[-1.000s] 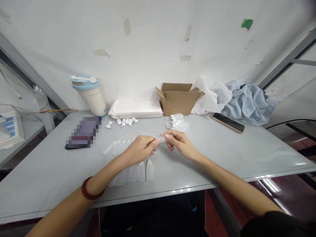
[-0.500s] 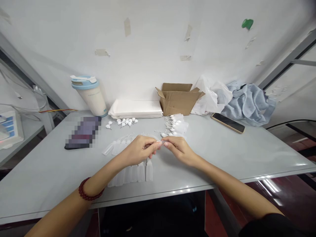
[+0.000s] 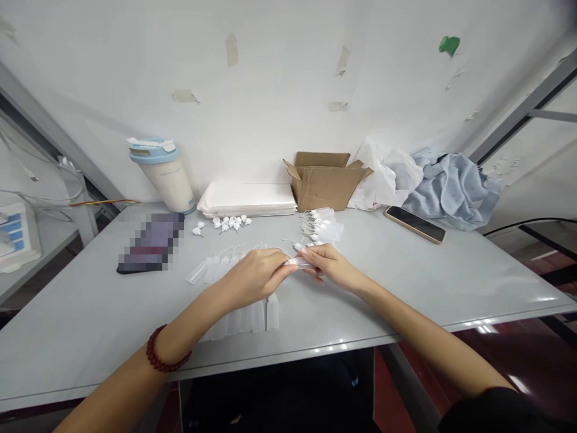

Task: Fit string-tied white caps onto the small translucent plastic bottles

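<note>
Between both hands, above the table, is a small translucent plastic bottle (image 3: 305,263) with a white cap end. My left hand (image 3: 256,275) pinches the white end, and my right hand (image 3: 336,264) grips the clear body from the other side. Under and beside my left forearm lie rows of similar clear bottles (image 3: 232,319), some partly hidden; those in the upper row (image 3: 197,272) have thin tubes at their necks. Small white pointed caps (image 3: 232,224) lie loose farther back. Past my right hand is a cluster of bottles with white tips and thin cords (image 3: 329,230).
A stack of white sheets or envelopes (image 3: 250,198) and an opened cardboard box (image 3: 327,186) stand by the wall. At left are a tumbler (image 3: 166,180) and a pixelated dark phone-like item (image 3: 151,243). At right are a phone (image 3: 415,224), a plastic bag (image 3: 383,171) and blue cloth (image 3: 460,189).
The bottle now shows more plainly between my fingers. My left fingers have closed over its white end, and my right hand has turned slightly, its lower fingers now showing below.
</note>
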Available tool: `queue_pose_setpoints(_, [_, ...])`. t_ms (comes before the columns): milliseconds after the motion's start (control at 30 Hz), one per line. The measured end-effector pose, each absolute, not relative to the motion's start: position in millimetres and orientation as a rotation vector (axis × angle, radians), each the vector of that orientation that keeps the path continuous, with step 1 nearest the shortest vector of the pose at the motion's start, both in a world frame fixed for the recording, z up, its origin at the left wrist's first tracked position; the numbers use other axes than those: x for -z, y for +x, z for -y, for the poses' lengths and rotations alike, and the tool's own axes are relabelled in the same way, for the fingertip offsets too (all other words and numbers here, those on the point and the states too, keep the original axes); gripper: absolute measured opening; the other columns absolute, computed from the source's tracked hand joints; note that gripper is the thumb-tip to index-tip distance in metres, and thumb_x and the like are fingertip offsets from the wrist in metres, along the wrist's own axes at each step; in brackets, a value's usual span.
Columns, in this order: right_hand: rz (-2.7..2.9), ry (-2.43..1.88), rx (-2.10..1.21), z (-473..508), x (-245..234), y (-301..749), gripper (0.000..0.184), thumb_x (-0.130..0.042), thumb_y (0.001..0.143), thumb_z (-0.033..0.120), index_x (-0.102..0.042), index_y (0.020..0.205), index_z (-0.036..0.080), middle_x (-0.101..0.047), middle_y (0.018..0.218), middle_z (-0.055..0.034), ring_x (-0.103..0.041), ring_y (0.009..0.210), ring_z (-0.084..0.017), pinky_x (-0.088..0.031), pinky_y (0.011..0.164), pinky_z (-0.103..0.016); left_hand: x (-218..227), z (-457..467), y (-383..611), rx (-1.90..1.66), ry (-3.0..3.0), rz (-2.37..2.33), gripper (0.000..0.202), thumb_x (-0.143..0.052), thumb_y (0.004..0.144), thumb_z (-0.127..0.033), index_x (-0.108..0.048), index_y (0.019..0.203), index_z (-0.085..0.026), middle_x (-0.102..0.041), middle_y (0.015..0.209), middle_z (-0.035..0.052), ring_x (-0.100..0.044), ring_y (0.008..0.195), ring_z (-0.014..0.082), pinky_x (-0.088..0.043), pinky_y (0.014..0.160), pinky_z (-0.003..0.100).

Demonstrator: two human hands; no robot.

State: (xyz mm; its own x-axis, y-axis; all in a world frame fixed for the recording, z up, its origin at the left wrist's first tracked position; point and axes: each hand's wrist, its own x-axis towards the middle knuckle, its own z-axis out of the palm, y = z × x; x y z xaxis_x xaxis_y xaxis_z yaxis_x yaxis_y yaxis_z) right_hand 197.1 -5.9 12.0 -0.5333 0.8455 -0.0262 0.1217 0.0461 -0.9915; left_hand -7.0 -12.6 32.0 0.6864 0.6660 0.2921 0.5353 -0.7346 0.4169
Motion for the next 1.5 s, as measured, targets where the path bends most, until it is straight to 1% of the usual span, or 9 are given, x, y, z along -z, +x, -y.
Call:
queue_pose_setpoints(167, [1.707,-1.143,-1.13,-2,-12,203,0.04,-0.049,0.087,0.055,-0.056,0.085,0.016,-0.054,0.066,0.0003,-0.047,0.05,-0.01,-0.039,0.049,-0.024,-33,-17,-35,-0.566,2.584,-1.29,0.029,-0.038,0.094,-0.03,-0.064,0.09,-0.017,-0.067,0.088,0.0077,-0.06,0.08,0.021,-0.044,0.072,0.031])
queue_pose_setpoints(333, [1.805,-1.323,-0.584,-14,-1,212,0.028,-0.052,0.087,0.043,-0.052,0.098,0.018,-0.06,0.082,-0.0038,-0.051,0.061,-0.013,-0.038,0.052,-0.025,-26,-51,-90,-0.172,2.514,-1.98,0.034,-0.039,0.082,-0.008,-0.066,0.102,-0.012,-0.062,0.111,0.0173,-0.056,0.107,0.0322,-0.045,0.086,0.04])
queue_pose_setpoints(467, [1.928,-1.385,-0.359,-20,10,213,0.018,-0.052,0.085,0.035,-0.052,0.092,0.019,-0.06,0.084,-0.0047,-0.05,0.058,-0.013,-0.036,0.055,-0.026,-22,-59,-115,0.018,2.382,-2.205,0.043,-0.042,0.077,-0.005,-0.064,0.113,-0.014,-0.06,0.114,0.0181,-0.054,0.11,0.0347,-0.046,0.088,0.044])
queue_pose_setpoints(567, [1.956,-1.409,-0.241,-22,14,213,0.016,-0.055,0.083,0.032,-0.053,0.091,0.019,-0.061,0.086,-0.0063,-0.054,0.069,-0.018,-0.038,0.061,-0.028,-18,-61,-119,0.016,2.344,-2.233,0.045,-0.041,0.076,-0.005,-0.064,0.113,-0.015,-0.06,0.115,0.0193,-0.054,0.109,0.0363,-0.047,0.083,0.044])
queue_pose_setpoints(767, [1.976,-1.339,-0.049,-23,14,215,0.008,-0.054,0.083,0.027,-0.054,0.088,0.021,-0.062,0.092,-0.0102,-0.052,0.09,-0.026,-0.042,0.07,-0.034,-10,-67,-122,0.117,2.372,-2.183,0.044,-0.039,0.071,-0.002,-0.063,0.108,-0.009,-0.062,0.105,0.0192,-0.059,0.101,0.0314,-0.045,0.084,0.036])
queue_pose_setpoints(900, [2.028,-1.18,-0.186,-8,2,208,0.007,-0.052,0.086,0.027,-0.054,0.088,0.021,-0.062,0.088,-0.009,-0.054,0.085,-0.023,-0.043,0.072,-0.034,-11,-66,-118,0.148,2.366,-2.177,0.04,-0.039,0.071,-0.003,-0.064,0.102,-0.011,-0.064,0.102,0.016,-0.059,0.101,0.0298,-0.045,0.081,0.034])
queue_pose_setpoints(1133, [2.379,-0.746,-1.081,32,-19,186,0.024,-0.056,0.089,0.03,-0.061,0.109,0.017,-0.06,0.07,0.001,-0.052,0.059,-0.011,-0.041,0.057,-0.022,-22,-61,-102,0.152,2.375,-2.1,0.025,-0.043,0.072,-0.007,-0.066,0.078,-0.015,-0.068,0.082,0.015,-0.064,0.084,0.0303,-0.044,0.068,0.033])
queue_pose_setpoints(1300, [2.515,-0.57,-1.148,35,-10,180,0.03,-0.057,0.088,0.03,-0.064,0.114,0.016,-0.053,0.061,0.0036,-0.045,0.052,-0.009,-0.041,0.057,-0.021,-27,-58,-94,-0.036,2.433,-2.048,0.018,-0.046,0.072,-0.015,-0.064,0.076,-0.016,-0.068,0.08,0.0136,-0.065,0.083,0.0294,-0.045,0.067,0.033])
queue_pose_setpoints(1500, [2.617,-0.559,-1.08,33,-8,178,0.028,-0.056,0.088,0.031,-0.067,0.109,0.016,-0.053,0.061,0.0026,-0.048,0.053,-0.01,-0.041,0.058,-0.022,-31,-47,-71,-0.52,2.164,-1.77,0.022,-0.054,0.069,-0.031,-0.066,0.08,-0.017,-0.069,0.073,0.0037,-0.065,0.072,0.0218,-0.048,0.064,0.029])
